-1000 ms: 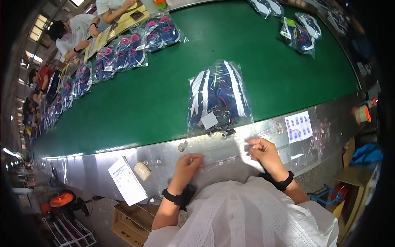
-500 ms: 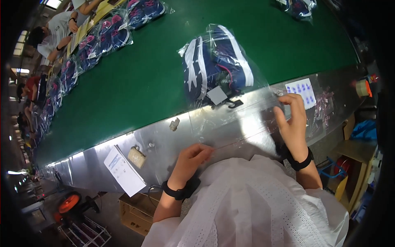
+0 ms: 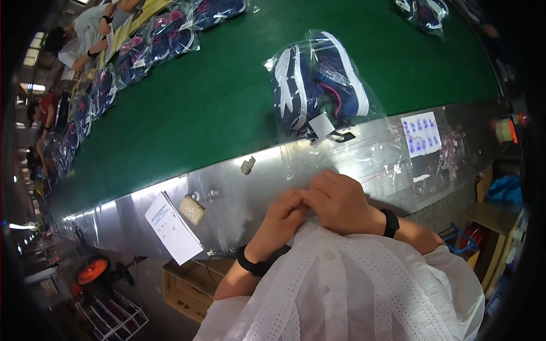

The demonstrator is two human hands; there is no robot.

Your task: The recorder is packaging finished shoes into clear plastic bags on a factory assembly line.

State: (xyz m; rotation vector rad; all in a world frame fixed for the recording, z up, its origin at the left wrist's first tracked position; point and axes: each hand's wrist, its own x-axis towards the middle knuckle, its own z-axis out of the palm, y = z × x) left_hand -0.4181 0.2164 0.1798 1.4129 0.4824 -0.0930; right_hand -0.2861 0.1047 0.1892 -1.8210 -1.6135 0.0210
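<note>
Bag: the clear bag (image 3: 327, 85) lay on the green belt (image 3: 193, 119), its near edge spilling onto the metal ledge (image 3: 236, 199), with navy shoes (image 3: 293, 85) side by side inside.
Left hand (image 3: 286, 213): nearer the person than the bag, fingers curled, tips meeting the other hand's.
Right hand (image 3: 335, 200): just short of the bag's near edge, bent over, fingers together; whether either hand pinched anything, I couldn't tell.
Hook (image 3: 344, 137): black, at the bag's near end, beside a white tag (image 3: 322, 125).
Step in hand: seemingly close fingertip work in front of the bag, well short of the shoes.
Next move: to my eye, it called for parting the hands before reaching for the bag, and minding the thin film around that hook.
Left of the bag: a lump (image 3: 248, 165), then a pale block (image 3: 192, 209) just beside some papers (image 3: 173, 230).
Right of the bag: a blue-marked sheet (image 3: 421, 133).
Beyond, to the bag's left: more bagged pairs (image 3: 136, 57) in a row, a co-worker (image 3: 85, 28) past them.
</note>
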